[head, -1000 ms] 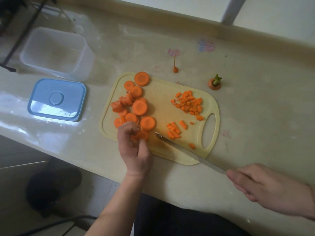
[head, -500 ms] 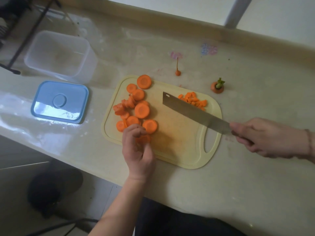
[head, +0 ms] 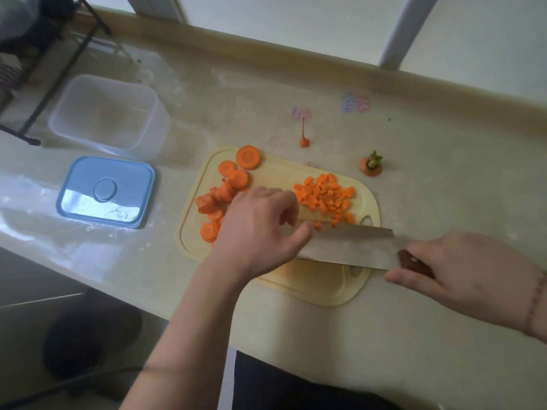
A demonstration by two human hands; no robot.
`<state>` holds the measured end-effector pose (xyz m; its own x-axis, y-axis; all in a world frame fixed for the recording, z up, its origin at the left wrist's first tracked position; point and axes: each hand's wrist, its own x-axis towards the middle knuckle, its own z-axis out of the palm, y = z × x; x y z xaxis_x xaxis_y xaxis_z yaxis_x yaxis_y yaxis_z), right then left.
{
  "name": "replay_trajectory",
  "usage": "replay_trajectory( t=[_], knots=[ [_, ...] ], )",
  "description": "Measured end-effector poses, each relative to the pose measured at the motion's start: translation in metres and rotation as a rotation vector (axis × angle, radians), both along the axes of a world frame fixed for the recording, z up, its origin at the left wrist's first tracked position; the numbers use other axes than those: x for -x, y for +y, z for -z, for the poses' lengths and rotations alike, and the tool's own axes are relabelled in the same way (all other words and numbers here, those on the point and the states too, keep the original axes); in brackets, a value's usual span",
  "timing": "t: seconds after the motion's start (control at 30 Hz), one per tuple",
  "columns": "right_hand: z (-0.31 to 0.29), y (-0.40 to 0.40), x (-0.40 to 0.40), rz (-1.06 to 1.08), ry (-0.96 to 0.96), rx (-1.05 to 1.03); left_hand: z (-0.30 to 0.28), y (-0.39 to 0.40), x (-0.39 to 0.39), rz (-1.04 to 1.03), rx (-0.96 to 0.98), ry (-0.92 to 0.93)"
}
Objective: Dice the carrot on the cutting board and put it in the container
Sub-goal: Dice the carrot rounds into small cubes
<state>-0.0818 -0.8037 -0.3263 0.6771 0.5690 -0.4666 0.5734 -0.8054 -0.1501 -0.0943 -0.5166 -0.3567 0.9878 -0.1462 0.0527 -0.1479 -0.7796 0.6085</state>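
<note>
Head view: knife (head: 349, 247) lowered from mid-air half a second ago — I see the right hand (head: 464, 279) gripping its handle.
Left hand (head: 260, 229): curled on slices (head: 228, 184), contact hidden.
Dice (head: 325, 193): on board (head: 319, 291); container (head: 106, 113) unfilled — I judge cutting resumes.

- Soft daylight enters from the window along the far edge.
- Glare streaks the counter (head: 414, 179) near its left edge and the blue lid (head: 105, 192).
- Wide-angle bending at corners; slight overall softness.

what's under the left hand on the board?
The left hand covers part of the carrot slices on the cutting board; whatever its fingers hold beside the knife is hidden.
</note>
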Motion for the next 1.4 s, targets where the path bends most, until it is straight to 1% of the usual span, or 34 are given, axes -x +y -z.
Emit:
replay_trajectory(
  t=[0.03,0.1,0.17,0.3,0.4,0.47,0.6,0.63,0.67,0.73,0.77,0.83,0.93,1.07,1.2,1.3,1.4],
  knots=[
    [0.002,-0.001,0.001,-0.006,-0.002,0.016,0.004,-0.001,-0.006,0.054,-0.1,0.067],
    [0.008,-0.003,0.003,-0.007,-0.021,0.012,0.012,-0.008,-0.016,0.095,-0.204,0.162],
    [0.011,-0.005,0.005,0.01,-0.044,-0.012,0.016,-0.015,-0.025,0.089,-0.204,0.213],
    [0.013,-0.003,0.004,0.008,-0.127,-0.019,0.022,-0.027,-0.038,0.112,-0.134,0.269],
    [0.019,-0.005,0.005,-0.007,-0.181,-0.07,0.025,-0.034,-0.044,0.039,-0.168,0.277],
    [0.021,-0.005,0.007,-0.037,-0.209,-0.149,0.023,-0.034,-0.045,0.008,-0.185,0.203],
    [0.021,-0.012,0.019,0.021,-0.218,-0.102,0.014,0.0,-0.037,-0.118,0.063,-0.071],
    [0.021,-0.016,0.022,0.044,-0.204,-0.101,0.014,0.015,-0.032,-0.126,0.052,-0.115],
    [0.022,-0.02,0.026,0.099,-0.172,-0.109,0.016,0.03,-0.027,-0.111,-0.029,-0.138],
    [0.025,-0.027,0.036,0.246,-0.092,-0.156,0.022,0.056,-0.015,0.008,-0.3,-0.16],
    [0.03,-0.032,0.043,0.299,-0.084,-0.17,0.026,0.066,-0.01,0.083,-0.4,-0.153],
    [0.031,-0.04,0.053,0.361,-0.058,-0.199,0.031,0.074,-0.005,0.196,-0.48,-0.124],
    [0.026,-0.039,0.061,0.417,-0.031,-0.21,0.034,0.077,-0.005,0.248,-0.486,-0.113],
    [0.022,-0.031,0.064,0.434,0.001,-0.201,0.032,0.077,-0.015,0.265,-0.467,-0.147],
    [0.014,-0.021,0.062,0.449,0.038,-0.163,0.027,0.074,-0.019,0.326,-0.434,-0.141],
    [0.006,-0.013,0.061,0.493,0.127,-0.204,0.027,0.071,-0.016,0.278,-0.387,-0.192],
    [-0.002,0.001,0.061,0.649,0.287,-0.335,0.026,0.053,-0.001,0.16,-0.265,-0.251]
  ],
)
